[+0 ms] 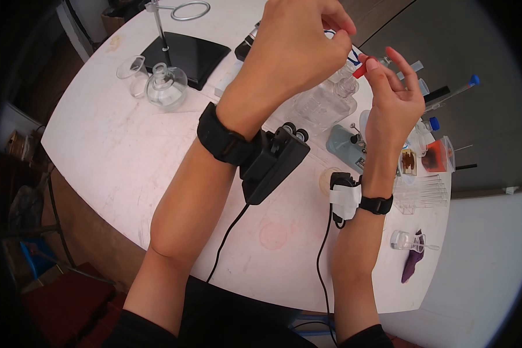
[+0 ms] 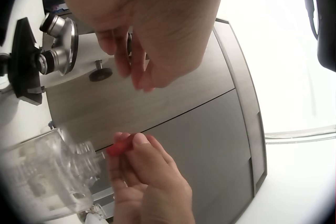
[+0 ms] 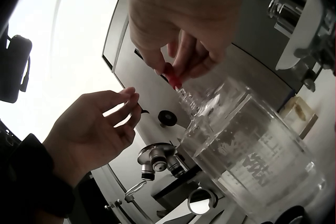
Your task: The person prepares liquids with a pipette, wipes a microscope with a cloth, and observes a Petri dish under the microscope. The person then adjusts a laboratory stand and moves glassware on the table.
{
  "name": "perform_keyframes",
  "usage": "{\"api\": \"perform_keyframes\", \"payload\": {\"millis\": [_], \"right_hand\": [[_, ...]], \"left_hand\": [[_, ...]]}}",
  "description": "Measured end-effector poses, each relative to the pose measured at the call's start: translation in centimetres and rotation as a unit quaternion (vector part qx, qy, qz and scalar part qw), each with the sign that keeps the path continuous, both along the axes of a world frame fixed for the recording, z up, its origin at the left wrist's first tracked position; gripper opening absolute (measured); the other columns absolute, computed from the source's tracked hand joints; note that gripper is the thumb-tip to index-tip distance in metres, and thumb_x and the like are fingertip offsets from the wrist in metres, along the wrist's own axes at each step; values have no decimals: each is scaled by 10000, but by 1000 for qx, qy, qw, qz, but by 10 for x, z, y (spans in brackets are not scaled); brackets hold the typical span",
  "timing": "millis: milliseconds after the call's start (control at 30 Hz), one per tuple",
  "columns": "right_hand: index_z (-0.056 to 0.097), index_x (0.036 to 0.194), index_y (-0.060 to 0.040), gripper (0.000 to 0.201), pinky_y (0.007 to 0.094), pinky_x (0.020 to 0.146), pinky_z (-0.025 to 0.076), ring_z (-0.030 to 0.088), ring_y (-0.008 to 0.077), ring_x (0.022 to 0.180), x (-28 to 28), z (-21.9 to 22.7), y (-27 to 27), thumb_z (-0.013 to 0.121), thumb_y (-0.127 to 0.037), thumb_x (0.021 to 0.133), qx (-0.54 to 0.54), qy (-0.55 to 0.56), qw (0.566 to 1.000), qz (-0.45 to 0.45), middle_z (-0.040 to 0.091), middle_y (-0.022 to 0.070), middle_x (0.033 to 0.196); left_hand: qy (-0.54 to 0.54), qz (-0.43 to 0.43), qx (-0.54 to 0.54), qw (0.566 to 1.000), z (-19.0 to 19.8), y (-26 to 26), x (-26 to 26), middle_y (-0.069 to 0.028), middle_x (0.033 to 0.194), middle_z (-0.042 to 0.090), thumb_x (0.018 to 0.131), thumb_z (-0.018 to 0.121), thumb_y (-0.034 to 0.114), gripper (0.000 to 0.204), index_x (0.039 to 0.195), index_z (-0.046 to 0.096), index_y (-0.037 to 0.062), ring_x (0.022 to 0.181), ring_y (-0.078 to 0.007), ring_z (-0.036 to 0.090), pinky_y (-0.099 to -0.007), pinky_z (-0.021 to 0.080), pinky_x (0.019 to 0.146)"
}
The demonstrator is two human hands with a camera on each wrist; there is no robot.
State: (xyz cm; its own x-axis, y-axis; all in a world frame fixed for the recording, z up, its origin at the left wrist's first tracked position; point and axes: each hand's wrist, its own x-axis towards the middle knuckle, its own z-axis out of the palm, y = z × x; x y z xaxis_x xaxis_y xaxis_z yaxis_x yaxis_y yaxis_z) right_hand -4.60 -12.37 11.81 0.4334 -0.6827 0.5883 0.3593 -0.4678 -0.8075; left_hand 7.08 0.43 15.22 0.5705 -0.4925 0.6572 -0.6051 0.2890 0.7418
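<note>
My right hand [image 1: 393,98] pinches the red rubber bulb [image 3: 172,75] of what looks like a dropper between thumb and fingers. A short pale tip shows below the bulb, right at the mouth of a clear bottle [image 3: 257,155]. This bottle, with faint print on its side, stands on the table below my hand. My left hand [image 3: 97,124] hovers in the air beyond the bottle, its fingers loosely bent with nothing between them. In the head view the left hand [image 1: 298,46] overlaps part of the things behind it.
A microscope [image 3: 157,161] stands beyond the bottle. At the table's far left are a black-based ring stand [image 1: 185,55], a round flask [image 1: 167,87] and a glass beaker [image 1: 134,75]. A test tube rack [image 1: 420,194], small beaker [image 1: 401,239] and purple cloth [image 1: 412,267] lie along the right.
</note>
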Motion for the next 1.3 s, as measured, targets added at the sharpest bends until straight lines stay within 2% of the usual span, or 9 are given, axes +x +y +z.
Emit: {"api": "perform_keyframes", "payload": {"millis": [567,667,767,833,967,1033,1167,1233,1300], "right_hand": [[568,1167,82,432,255,845,518,691,178,882,-7,9,-2,758,-30,796,22,-15,999,-26,708,207,936],[569,1166,82,429,252,844,519,691,175,882,-7,8,-1,757,-30,797,20,-17,999,-22,708,206,937],[569,1166,82,427,255,846,520,692,179,884,-7,9,0,756,-28,797,17,-11,999,-25,707,208,937],[564,1171,85,432,259,847,522,692,186,888,-7,9,0,752,-23,798,18,-13,999,-23,705,213,941],[557,1179,88,439,262,849,522,693,193,892,-6,9,1,748,-18,799,17,-18,1000,-14,704,216,945],[550,1186,92,446,264,842,523,693,193,884,-6,9,2,745,-8,798,17,-15,1000,-13,702,220,950],[565,1160,88,411,249,804,526,689,173,847,-1,-2,-2,738,4,797,10,-21,1000,5,710,198,908],[581,1128,81,365,234,765,527,682,151,804,1,-9,-3,727,14,800,-25,44,998,-27,716,170,855],[592,1111,74,338,220,729,522,677,136,781,1,-7,-2,719,17,803,-37,38,998,-38,716,147,815]], "left_hand": [[25,-5,27,999,-1,0,-3,-191,795,687,762,635,38,125,835,687,-50,776,-288,684,-330,526,735],[-70,27,-17,997,-7,2,-5,-192,807,689,761,644,38,132,848,688,-51,783,-290,685,-335,528,738],[-36,-3,-12,999,-4,-2,-1,-193,820,690,763,649,40,136,857,689,-50,793,-291,685,-336,529,739],[21,-6,64,998,5,3,-4,-192,821,690,764,649,44,139,857,689,-52,801,-292,685,-336,529,740],[15,-4,74,997,2,2,-2,-194,818,689,767,650,50,143,858,688,-53,802,-293,685,-337,528,741],[-37,-3,8,999,-9,-3,1,-196,815,689,768,647,52,144,856,688,-55,801,-293,684,-337,528,741],[-33,-7,9,999,-11,-6,4,-196,815,689,766,645,52,144,851,688,-56,801,-294,684,-337,528,741],[-36,-7,2,999,-11,-4,3,-194,814,689,760,643,53,145,847,688,-54,805,-293,683,-337,527,745],[-24,0,20,1000,-5,-2,1,-193,812,689,758,643,55,146,846,688,-53,807,-293,683,-338,526,746]]}}
